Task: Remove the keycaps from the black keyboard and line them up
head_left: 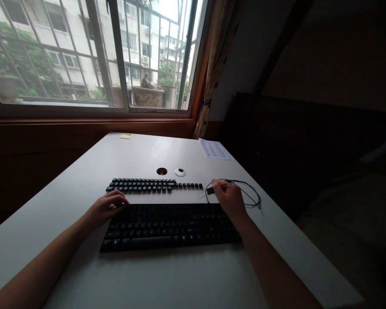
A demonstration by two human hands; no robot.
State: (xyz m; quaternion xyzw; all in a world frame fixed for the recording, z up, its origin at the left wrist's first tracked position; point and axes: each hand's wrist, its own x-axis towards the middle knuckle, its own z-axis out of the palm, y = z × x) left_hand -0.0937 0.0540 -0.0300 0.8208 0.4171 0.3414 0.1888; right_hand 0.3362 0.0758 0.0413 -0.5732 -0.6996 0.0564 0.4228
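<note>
A black full-size keyboard (167, 231) lies on the white desk in front of me. My left hand (107, 207) is at its back left corner, fingers bent and thumb close to them, gripping the back edge. Past the keyboard's right end, my right hand (230, 197) is closed around the black handle of a wire keycap puller (210, 191). The puller's thin wire loops point left, above the desk. Behind the keyboard, loose black keycaps (141, 185) stand in rows, with several more in a single line to their right.
A black cable (255, 199) lies coiled by my right hand. Farther back are a round cable hole (161, 171) and a white round cover (180, 172). A printed sheet (215, 149) and a yellow note (125, 136) lie near the far edge, below the window.
</note>
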